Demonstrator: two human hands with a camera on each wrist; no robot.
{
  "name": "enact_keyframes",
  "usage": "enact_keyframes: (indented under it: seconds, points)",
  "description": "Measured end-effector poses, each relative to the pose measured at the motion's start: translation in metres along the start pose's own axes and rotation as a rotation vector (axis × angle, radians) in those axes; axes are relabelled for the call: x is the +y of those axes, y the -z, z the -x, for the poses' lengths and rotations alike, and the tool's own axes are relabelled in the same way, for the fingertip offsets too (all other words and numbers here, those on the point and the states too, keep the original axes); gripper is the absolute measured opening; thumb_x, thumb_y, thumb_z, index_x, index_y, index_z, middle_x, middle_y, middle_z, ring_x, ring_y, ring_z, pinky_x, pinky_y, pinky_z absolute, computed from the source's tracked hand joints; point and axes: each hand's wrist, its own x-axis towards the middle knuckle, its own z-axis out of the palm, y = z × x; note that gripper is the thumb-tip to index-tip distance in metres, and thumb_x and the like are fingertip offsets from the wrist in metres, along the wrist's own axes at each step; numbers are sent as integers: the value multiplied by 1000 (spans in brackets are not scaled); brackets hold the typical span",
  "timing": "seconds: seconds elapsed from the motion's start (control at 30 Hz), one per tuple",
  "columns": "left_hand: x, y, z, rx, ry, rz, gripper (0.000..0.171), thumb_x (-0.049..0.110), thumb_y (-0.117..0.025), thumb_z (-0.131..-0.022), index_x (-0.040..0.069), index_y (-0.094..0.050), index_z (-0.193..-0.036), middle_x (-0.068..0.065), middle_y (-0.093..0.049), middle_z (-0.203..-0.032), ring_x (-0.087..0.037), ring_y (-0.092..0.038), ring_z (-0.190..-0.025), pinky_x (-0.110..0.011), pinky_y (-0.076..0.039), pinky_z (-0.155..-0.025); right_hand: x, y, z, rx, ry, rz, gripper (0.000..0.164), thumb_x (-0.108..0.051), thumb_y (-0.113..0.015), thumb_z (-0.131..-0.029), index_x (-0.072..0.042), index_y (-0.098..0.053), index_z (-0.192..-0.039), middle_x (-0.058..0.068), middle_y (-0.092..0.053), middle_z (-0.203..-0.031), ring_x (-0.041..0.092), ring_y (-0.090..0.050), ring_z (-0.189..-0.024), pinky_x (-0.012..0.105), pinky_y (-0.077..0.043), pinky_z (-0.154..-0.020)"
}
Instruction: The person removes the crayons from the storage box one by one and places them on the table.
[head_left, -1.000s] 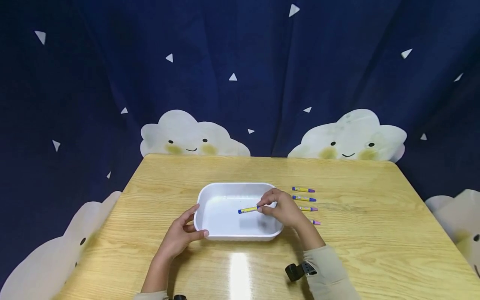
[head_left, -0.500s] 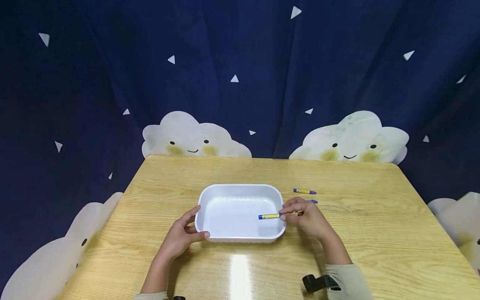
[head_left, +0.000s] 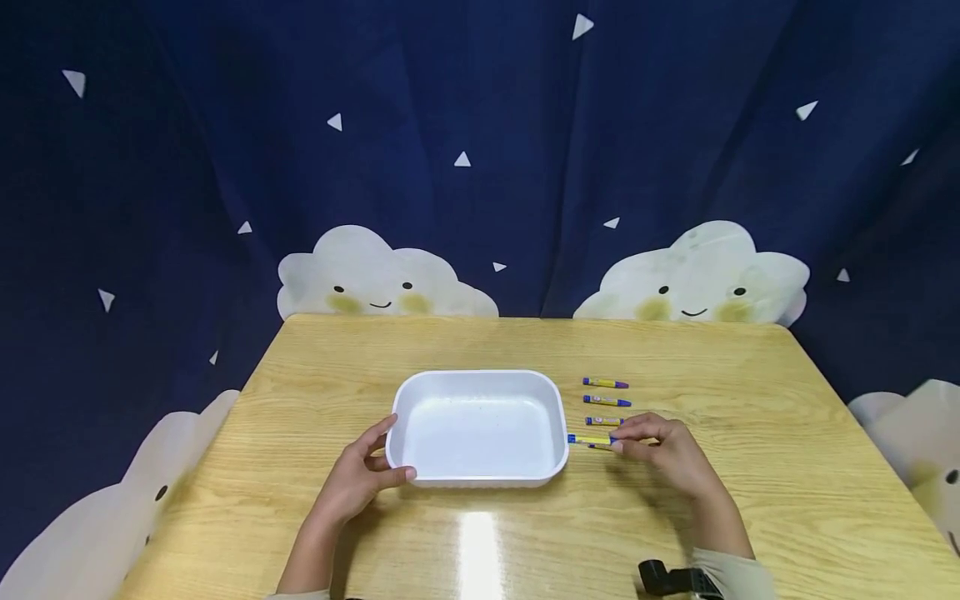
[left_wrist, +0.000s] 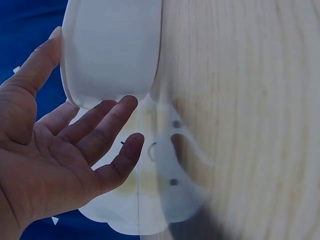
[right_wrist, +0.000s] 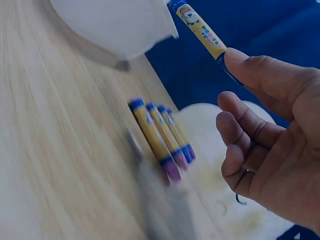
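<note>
A white rectangular tray (head_left: 480,482) rests on the table, and my left hand (head_left: 358,475) holds its near left corner, thumb on the rim and a fingertip against the left side. In the left wrist view the other fingers (left_wrist: 107,125) are loosely bent at the tray's end. My right hand (head_left: 670,454) pinches a crayon (head_left: 588,439) with a yellow wrapper and blue ends between thumb and fingers, its far end at the tray's right rim. The pinched end is hidden by the fingertips. Beneath it, another crayon (head_left: 596,447) is mostly covered.
Right of the tray, more yellow-wrapped crayons lie in a column: a purple-tipped crayon (head_left: 606,383), a blue-tipped crayon (head_left: 607,402) and a crayon (head_left: 603,421) partly behind the right fingers. A dark blue curtain (head_left: 420,167) with clouds hangs beyond the wooden table (head_left: 712,383).
My right hand has carried the pinched crayon rightward, from above the tray's inside to beyond its right rim, over the lying crayons. The left hand has stayed on the tray.
</note>
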Motion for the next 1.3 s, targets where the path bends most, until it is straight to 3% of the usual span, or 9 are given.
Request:
enact_keyframes:
  seconds: [0.33, 0.63, 0.93, 1.17, 1.3]
  points:
    - [1, 2, -1, -3, -3, -9, 86, 2, -82, -67, 8, -39, -142, -24, -52, -122, -35, -60, -98, -35, -52, -71, 24, 15, 18, -6, -71, 44, 19, -15, -74, -80, -2, -74, -95, 7, -61, -98, 13, -52, -93, 27, -44, -76]
    - [-1, 2, -5, -8, -14, 4, 87, 1, -82, -67, 7, -39, -141, -22, -53, -121, -32, -61, -96, -34, -52, -73, 36, 12, 19, -31, -191, 128, 14, -15, -75, -79, -5, -74, -88, 6, -59, -91, 19, -52, -87, 34, -42, -75]
    - [1, 3, -7, 2, 0, -28, 88, 3, -83, -66, 7, -39, -142, -22, -53, -123, -34, -61, -98, -36, -51, -75, 37, 1, 16, -67, -166, 237, 4, -7, -74, -78, -6, -74, -82, 7, -50, -89, 20, -47, -80, 33, -41, -67]
    - [1, 3, -7, -2, 4, -24, 88, 3, -84, -65, 6, -39, -141, -24, -52, -123, -36, -60, -99, -36, -51, -74, 35, -1, 16, -83, -169, 254, 4, -6, -73, -79, -6, -73, -82, 8, -49, -91, 21, -46, -82, 34, -39, -66]
    - [1, 7, -8, -45, -9, -38, 89, 6, -83, -68, 5, -36, -143, -25, -48, -128, -38, -56, -105, -38, -50, -79, 34, 3, 17, -91, -188, 214, 12, -12, -71, -82, -5, -72, -92, 9, -54, -97, 22, -50, -86, 35, -42, -70]
